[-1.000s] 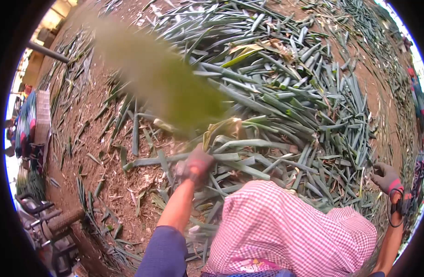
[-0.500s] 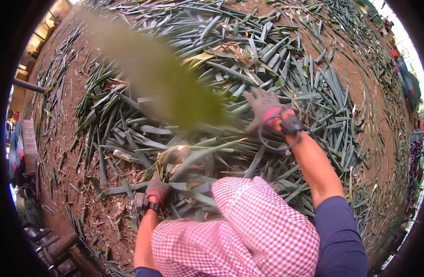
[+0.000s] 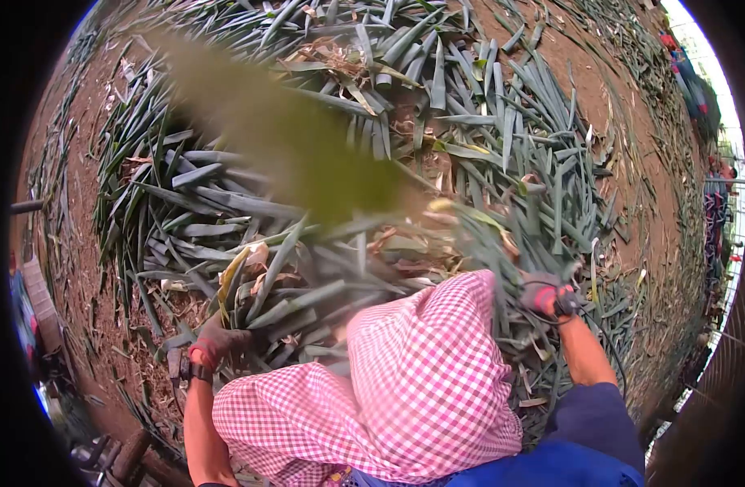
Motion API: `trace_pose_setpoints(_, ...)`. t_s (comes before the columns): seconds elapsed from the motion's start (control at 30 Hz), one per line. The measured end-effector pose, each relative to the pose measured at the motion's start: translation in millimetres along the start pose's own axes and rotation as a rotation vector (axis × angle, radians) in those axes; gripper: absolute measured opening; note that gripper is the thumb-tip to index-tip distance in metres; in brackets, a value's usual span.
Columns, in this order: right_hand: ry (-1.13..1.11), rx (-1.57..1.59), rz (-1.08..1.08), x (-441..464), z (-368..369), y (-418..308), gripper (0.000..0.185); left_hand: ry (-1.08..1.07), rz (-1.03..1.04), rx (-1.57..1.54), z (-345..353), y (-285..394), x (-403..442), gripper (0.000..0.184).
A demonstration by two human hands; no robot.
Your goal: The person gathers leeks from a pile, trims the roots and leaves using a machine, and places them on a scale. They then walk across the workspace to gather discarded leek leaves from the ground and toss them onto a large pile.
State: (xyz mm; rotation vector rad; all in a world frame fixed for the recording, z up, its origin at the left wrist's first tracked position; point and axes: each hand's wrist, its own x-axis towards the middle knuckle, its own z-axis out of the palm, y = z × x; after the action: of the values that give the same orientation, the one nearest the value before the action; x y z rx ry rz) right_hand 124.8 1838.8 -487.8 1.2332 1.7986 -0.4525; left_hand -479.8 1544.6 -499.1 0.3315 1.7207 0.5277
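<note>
Blue-green, tubular, leek-like leaves (image 3: pixel 243 203) lie heaped on brown, litter-strewn earth ground (image 3: pixel 71 268), from toward its left edge across to the right, with bare soil showing on both flanks. At the heap's lower left, left hand (image 3: pixel 220 341) in a grey-and-red fabric glove, fingers loosely bent, thumb side against the leaves; cannot tell whether it has hold of any. Just above it, a bent, yellowed leaf blade (image 3: pixel 230 280). Handling, by judgement: each leaf light, an armful bulky; thick tubes fairly stiff yet hollow, so apt to crease if squeezed; smooth skins probably slide on one another. Best taken around the middle of a gathered bunch, tubes lined up. Looks: dull, waxy blue-green, some tubes cut across, tips tapering, lying roughly crosswise at left and closer to lengthwise at right. Mid-heap, pale straw-coloured dry husks (image 3: pixel 413 247) mixed in; a blurred olive-green smear hides part of the leaves above, nature unclear. At the lower right, right hand (image 3: pixel 543 294) in a matching glove, among leaves beside the pink-and-white checked cloth (image 3: pixel 429 365); fingers blurred, so spread and grip cannot be told.
</note>
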Motion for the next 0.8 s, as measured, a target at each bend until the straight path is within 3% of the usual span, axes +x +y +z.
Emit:
trace_pose_setpoints(0.03,-0.041,-0.059,0.037,-28.7,25.1,35.4,0.051,-0.021,-0.031,0.012,-5.5,12.7,-4.1,0.055)
trace_pose_setpoints(0.07,-0.107,-0.115,0.07,-31.1,110.8,111.2,0.054,-0.025,-0.064,0.088,-12.8,23.3,-5.0,0.056)
trace_pose_setpoints(0.1,-0.199,-0.174,0.148,-58.9,145.5,155.1,0.053,-0.034,-0.097,0.163,-21.1,31.4,-3.8,0.056)
trace_pose_setpoints(0.23,-0.521,-0.323,0.264,-149.9,148.7,184.9,0.05,-0.038,-0.214,0.153,-23.1,76.8,9.3,0.06)
trace_pose_setpoints(0.27,-0.512,-0.281,0.26,-139.8,129.1,176.0,0.049,-0.057,-0.041,0.186,-25.4,68.9,25.5,0.057)
trace_pose_setpoints(0.33,-0.34,-0.009,0.259,-81.4,84.2,158.8,0.046,-0.049,0.032,0.288,-23.0,65.7,57.7,0.051)
trace_pose_setpoints(0.37,-0.227,0.165,0.241,-43.2,62.8,152.2,0.044,-0.001,-0.026,0.364,-2.7,80.1,63.8,0.048)
trace_pose_setpoints(0.4,-0.06,0.381,0.225,-29.7,-15.2,104.6,0.046,0.016,-0.088,0.309,-4.5,55.4,89.4,0.059)
trace_pose_setpoints(0.43,0.186,0.38,0.168,3.1,-50.2,76.5,0.052,0.037,-0.148,0.254,-5.7,31.4,114.3,0.072)
trace_pose_setpoints(0.47,0.393,0.315,0.092,26.5,-82.2,53.1,0.064,0.205,-0.215,0.656,23.5,42.4,110.4,0.08)
trace_pose_setpoints(0.5,0.443,0.256,0.017,49.8,-123.4,22.8,0.076,0.379,-0.28,1.057,51.6,53.3,102.3,0.089)
trace_pose_setpoints(0.53,0.592,0.178,-0.083,88.0,-134.2,11.9,0.089,0.431,-0.232,1.069,73.3,64.4,87.8,0.09)
trace_pose_setpoints(0.67,0.553,-0.102,0.058,192.3,-142.1,-17.6,0.112,0.5,-0.138,0.967,80.3,42.6,72.6,0.092)
trace_pose_setpoints(0.7,0.497,-0.08,0.057,193.9,-144.0,-12.7,0.108,0.503,-0.132,0.975,78.8,37.6,73.2,0.093)
trace_pose_setpoints(0.77,0.507,-0.011,0.093,201.7,-115.7,14.6,0.034,0.51,-0.142,0.969,78.2,37.1,75.7,0.093)
trace_pose_setpoints(0.8,0.532,0.053,0.07,202.4,-85.7,45.4,0.021,0.502,-0.154,0.967,80.5,40.6,72.1,0.093)
